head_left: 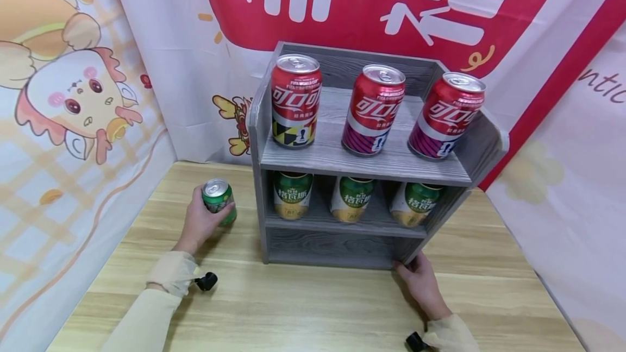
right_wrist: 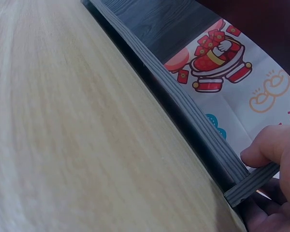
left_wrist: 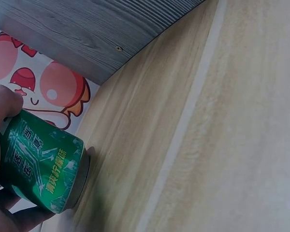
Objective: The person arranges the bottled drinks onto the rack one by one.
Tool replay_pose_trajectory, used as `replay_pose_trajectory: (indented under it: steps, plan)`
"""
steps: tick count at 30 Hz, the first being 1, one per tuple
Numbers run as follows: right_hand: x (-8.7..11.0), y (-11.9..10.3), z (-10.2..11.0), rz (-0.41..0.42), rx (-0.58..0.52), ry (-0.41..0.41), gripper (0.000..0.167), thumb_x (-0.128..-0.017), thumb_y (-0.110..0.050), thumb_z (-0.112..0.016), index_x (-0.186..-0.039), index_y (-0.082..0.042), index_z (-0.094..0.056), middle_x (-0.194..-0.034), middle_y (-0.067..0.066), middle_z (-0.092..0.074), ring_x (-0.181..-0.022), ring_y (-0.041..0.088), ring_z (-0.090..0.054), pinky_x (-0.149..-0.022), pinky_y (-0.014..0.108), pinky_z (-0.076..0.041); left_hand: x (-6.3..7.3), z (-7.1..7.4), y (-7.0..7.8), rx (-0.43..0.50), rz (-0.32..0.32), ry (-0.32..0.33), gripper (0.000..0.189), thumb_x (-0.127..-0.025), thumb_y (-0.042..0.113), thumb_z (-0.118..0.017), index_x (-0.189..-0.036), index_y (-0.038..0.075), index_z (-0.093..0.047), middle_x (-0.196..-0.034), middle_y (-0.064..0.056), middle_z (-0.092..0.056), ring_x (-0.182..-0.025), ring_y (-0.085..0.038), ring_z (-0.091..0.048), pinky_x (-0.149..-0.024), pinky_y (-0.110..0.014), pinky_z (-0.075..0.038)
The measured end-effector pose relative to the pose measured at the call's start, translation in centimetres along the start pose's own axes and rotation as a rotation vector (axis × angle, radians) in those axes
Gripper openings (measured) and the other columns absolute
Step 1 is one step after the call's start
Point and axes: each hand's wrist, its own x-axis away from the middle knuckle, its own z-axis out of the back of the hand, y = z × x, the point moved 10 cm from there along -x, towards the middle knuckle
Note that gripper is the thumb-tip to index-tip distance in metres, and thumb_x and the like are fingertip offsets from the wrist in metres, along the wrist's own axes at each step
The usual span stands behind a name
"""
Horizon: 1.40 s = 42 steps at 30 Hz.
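My left hand [head_left: 195, 222] is wrapped around a green drink can [head_left: 217, 189] at the left of a grey wood-grain shelf unit [head_left: 342, 163]. In the left wrist view the can [left_wrist: 41, 164] has its base close to the tabletop, with thumb and fingers on either side. At the unit's bottom right corner, my right hand [head_left: 424, 286] grips the side panel. The right wrist view has the thumb on one face of that panel [right_wrist: 249, 185] and fingers around the other. Three red cola cans, the middle one [head_left: 374, 108] among them, stand on the top level.
Three green-and-gold cans, one of them at centre [head_left: 352, 200], stand on the middle level. The bottom compartment [head_left: 332, 247] holds no cans. Beneath everything is a light wooden table [head_left: 293, 308]. Printed cloth [head_left: 186, 69] hangs behind and along both sides.
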Motion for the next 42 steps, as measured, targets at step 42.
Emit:
replay_pose_trajectory:
  steps: [42]
  plan:
    - [0.0,0.5,-0.1,-0.083,0.026,-0.014,0.052,-0.092,-0.003,-0.063,-0.14,0.0,-0.044,-0.143,0.021,-0.051,-0.115,-0.01,-0.048,-0.093,0.0,-0.041,4.5,2.4,3.1,-0.035,-0.099,-0.036,0.083,-0.083,0.029,-0.079,-0.142,-0.003,-0.032,-0.134,-0.03,-0.049,-0.123,-0.048,-0.05,-0.105,-0.067,-0.042]
